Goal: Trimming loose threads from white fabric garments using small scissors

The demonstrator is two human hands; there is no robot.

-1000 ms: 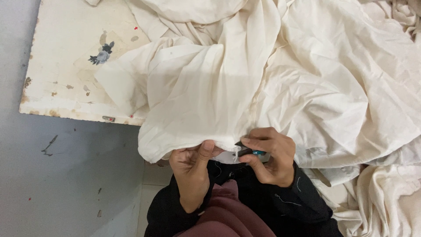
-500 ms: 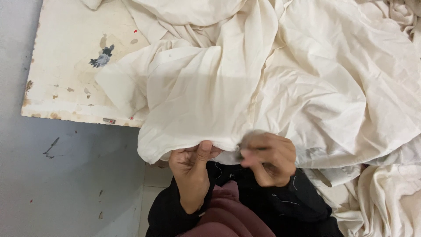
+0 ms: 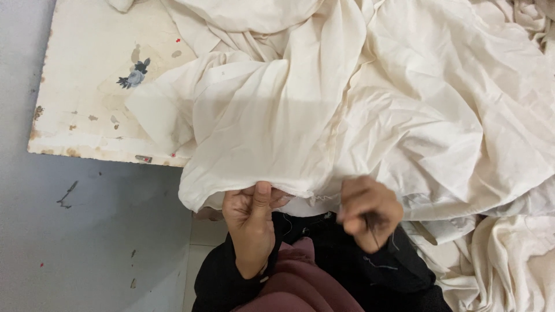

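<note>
A large cream cloth [image 3: 358,115] lies crumpled over a worn white board and hangs toward me. My left hand [image 3: 251,216] pinches the cloth's lower hem between thumb and fingers. Just right of it, my right hand [image 3: 370,211] is blurred with motion, slightly below the hem. Its fingers are closed around a small dark tool [image 3: 373,224] whose shape I cannot make out. Loose threads hang from the hem between the two hands.
The white board [image 3: 87,86] has chipped edges and a small dark flower mark, and sits on a grey floor [image 3: 75,231]. More cream cloth is piled at the lower right [image 3: 509,260]. Dark sleeves and a maroon cloth [image 3: 300,283] cover my lap.
My right hand has pulled a little down and away from the hem and is now blurred. My left hand keeps the same pinch on the cloth.
</note>
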